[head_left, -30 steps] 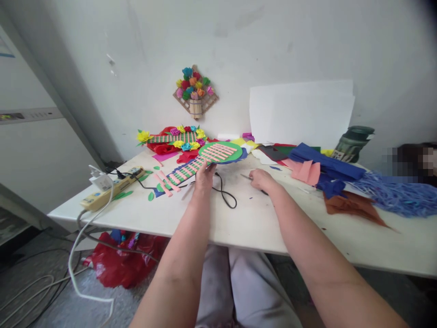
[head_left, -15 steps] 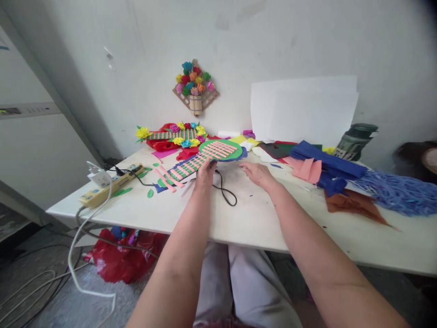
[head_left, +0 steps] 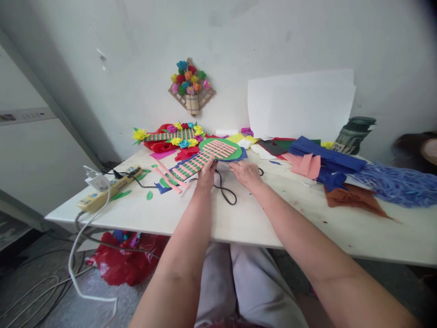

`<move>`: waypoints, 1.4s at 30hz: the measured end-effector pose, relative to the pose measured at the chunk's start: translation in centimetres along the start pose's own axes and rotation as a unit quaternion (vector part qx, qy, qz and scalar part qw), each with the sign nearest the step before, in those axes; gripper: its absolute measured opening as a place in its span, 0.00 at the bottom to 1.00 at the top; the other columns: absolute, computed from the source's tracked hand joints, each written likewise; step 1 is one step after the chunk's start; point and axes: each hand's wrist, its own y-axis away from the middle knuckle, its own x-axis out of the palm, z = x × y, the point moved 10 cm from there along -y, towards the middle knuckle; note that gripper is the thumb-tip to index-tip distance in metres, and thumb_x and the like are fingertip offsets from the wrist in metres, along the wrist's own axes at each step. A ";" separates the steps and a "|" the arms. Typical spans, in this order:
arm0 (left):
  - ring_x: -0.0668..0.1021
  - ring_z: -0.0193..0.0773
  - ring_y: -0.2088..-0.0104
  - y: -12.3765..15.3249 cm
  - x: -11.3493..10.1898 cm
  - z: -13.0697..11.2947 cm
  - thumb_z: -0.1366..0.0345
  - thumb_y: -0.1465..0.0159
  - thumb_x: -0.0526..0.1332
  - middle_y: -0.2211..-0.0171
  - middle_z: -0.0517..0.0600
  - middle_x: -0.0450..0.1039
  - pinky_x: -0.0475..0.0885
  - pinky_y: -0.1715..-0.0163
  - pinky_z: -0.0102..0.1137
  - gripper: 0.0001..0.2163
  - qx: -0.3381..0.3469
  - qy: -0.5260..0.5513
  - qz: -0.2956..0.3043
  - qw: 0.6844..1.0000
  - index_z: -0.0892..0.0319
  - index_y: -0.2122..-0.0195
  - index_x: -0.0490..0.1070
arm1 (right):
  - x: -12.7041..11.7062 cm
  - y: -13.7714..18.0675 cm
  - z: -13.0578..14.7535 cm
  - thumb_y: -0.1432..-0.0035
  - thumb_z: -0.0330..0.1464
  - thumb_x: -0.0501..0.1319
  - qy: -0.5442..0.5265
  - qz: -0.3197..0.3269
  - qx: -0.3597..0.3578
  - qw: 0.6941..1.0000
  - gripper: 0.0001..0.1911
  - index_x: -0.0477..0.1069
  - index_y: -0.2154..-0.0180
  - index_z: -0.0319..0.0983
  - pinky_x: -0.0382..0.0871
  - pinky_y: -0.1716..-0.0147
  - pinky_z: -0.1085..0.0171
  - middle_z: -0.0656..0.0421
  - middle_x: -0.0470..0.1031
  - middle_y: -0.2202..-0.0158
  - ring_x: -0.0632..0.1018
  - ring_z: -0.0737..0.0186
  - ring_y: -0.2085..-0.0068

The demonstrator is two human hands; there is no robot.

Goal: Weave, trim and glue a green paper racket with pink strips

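A woven paper craft (head_left: pixel 218 149), a green oval and long handle laced with pink strips on a blue backing, lies at the back of the white table (head_left: pixel 191 218). My left hand (head_left: pixel 206 175) grips its near edge where oval and handle meet, fingers closed on the paper. My right hand (head_left: pixel 245 172) lies just right of it, below the oval's lower edge, fingers stretched out flat and holding nothing. A black cable (head_left: pixel 226 192) loops on the table between my two hands.
A power strip (head_left: pixel 109 189) with plugs and cords sits at the left. Coloured paper sheets (head_left: pixel 324 161), blue shredded paper (head_left: pixel 396 184), white sheets (head_left: pixel 300 107) and a dark bottle (head_left: pixel 355 134) fill the right. A flower craft (head_left: pixel 170 135) lies behind; another person (head_left: pixel 421 152) is far right.
My right hand let go of a thin tool and moved left to the oval's edge. My left hand kept its grip on the craft.
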 end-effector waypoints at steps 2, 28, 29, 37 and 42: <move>0.69 0.41 0.48 0.0 0.2 0.1 0.68 0.47 0.63 0.53 0.48 0.70 0.65 0.50 0.37 0.19 0.002 -0.004 0.008 1.000 0.52 0.53 0.67 | 0.0 0.0 0.2 0.39 0.39 0.46 0.001 0.001 -0.001 1.000 0.18 0.67 0.52 0.45 0.57 0.70 0.65 0.54 0.74 0.61 0.73 0.59 0.62; 0.70 0.42 0.49 0.1 0.9 0.7 0.64 0.45 0.62 0.55 0.48 0.72 0.65 0.51 0.37 0.17 -0.021 0.015 0.027 0.999 0.52 0.54 0.68 | -0.1 -0.5 0.7 0.39 0.37 0.46 -0.020 -0.025 0.019 0.999 0.16 0.63 0.54 0.37 0.57 0.68 0.65 0.51 0.76 0.63 0.75 0.55 0.63; 0.70 0.42 0.49 0.1 0.9 0.7 0.65 0.45 0.62 0.55 0.48 0.72 0.65 0.52 0.37 0.17 -0.019 0.013 0.032 0.999 0.52 0.54 0.69 | -0.1 -0.5 0.6 0.39 0.36 0.46 -0.020 -0.027 0.019 0.999 0.16 0.63 0.54 0.37 0.57 0.68 0.65 0.51 0.76 0.63 0.75 0.56 0.63; 0.70 0.42 0.50 0.1 0.6 1.0 0.64 0.46 0.62 0.55 0.49 0.71 0.65 0.52 0.37 0.17 -0.031 0.006 0.016 0.999 0.53 0.54 0.68 | -0.1 -0.6 0.5 0.39 0.37 0.47 -0.025 -0.034 0.025 0.999 0.15 0.63 0.54 0.38 0.57 0.68 0.64 0.52 0.76 0.62 0.75 0.56 0.62; 0.70 0.41 0.50 0.1 0.7 1.0 0.65 0.45 0.61 0.54 0.48 0.71 0.65 0.51 0.37 0.17 -0.031 0.010 0.023 0.999 0.52 0.53 0.68 | 0.0 -0.6 0.5 0.39 0.37 0.46 -0.025 -0.030 0.021 0.999 0.16 0.62 0.54 0.38 0.57 0.67 0.64 0.51 0.75 0.61 0.75 0.56 0.62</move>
